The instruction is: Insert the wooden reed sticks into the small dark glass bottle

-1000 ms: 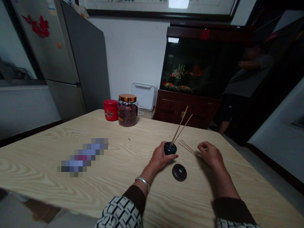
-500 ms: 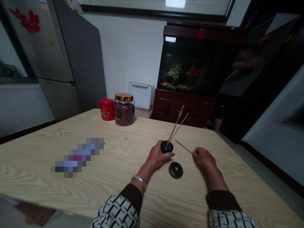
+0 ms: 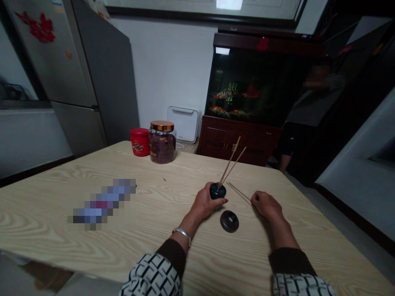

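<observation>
Though two hands (image 3: 203,202), one dark bottle (image 3: 217,190).

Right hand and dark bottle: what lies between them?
In the head view, thin sticks held by the right hand slant toward the dark bottle; the dark ring shows below that line.

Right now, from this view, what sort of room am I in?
Probably a home dining area, judging by the large wood-grain table, the tall refrigerator to the left and the fish tank beyond the table.
</observation>
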`<state>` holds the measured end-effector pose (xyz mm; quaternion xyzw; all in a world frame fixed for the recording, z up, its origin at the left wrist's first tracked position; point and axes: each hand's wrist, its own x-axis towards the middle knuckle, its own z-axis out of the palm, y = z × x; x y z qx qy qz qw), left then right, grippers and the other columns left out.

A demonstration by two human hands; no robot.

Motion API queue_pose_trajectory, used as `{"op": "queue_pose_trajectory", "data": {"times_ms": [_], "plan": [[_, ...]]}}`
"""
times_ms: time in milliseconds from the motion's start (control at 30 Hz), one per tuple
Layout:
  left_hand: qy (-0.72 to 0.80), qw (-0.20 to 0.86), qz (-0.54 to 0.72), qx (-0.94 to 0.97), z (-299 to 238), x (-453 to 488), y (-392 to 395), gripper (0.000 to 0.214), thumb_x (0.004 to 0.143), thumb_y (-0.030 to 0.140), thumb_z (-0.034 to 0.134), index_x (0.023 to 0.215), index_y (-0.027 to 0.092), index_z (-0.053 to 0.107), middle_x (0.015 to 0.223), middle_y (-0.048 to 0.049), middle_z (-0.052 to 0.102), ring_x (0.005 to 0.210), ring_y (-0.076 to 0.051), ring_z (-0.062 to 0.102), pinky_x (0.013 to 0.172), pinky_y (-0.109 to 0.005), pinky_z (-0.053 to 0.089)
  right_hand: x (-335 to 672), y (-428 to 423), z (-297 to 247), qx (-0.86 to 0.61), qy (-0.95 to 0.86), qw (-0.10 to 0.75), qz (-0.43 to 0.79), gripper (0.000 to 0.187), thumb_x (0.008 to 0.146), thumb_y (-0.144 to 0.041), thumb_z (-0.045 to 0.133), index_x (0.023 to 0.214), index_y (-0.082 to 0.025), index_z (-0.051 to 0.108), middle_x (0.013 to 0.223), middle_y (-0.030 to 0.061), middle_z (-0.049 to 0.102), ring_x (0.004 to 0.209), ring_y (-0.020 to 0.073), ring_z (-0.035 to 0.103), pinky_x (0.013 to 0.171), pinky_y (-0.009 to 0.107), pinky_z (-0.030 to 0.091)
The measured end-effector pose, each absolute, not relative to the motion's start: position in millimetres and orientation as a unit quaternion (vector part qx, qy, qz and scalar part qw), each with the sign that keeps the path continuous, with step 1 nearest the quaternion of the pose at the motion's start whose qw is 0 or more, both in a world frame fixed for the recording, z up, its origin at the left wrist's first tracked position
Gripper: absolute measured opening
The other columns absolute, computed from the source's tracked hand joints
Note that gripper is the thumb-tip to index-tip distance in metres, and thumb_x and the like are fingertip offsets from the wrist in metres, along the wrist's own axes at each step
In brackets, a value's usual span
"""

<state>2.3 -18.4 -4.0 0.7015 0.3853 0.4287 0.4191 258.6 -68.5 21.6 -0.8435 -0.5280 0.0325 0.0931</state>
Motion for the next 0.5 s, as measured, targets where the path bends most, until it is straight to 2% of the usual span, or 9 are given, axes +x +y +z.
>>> {"op": "queue_pose_trajectory", "data": {"times_ms": [500], "plan": [[0.369,0.419,0.435,0.706,-5.3,1.2,-17.7,0.060,0.066,0.041,0.083,0.116,0.019,0.059,0.099,-0.0053,0.070,0.090,-0.021,0.064,0.080,-0.030,0.049,266.5,-59.5,7.7,-0.827,-0.554,0.088,0.042,0.013,0.084,-0.026,0.051,0.085,-0.021,0.064,0.093,0.0075,0.071,0.085,0.0190,0.064,0.067,0.027,0.039]]}}
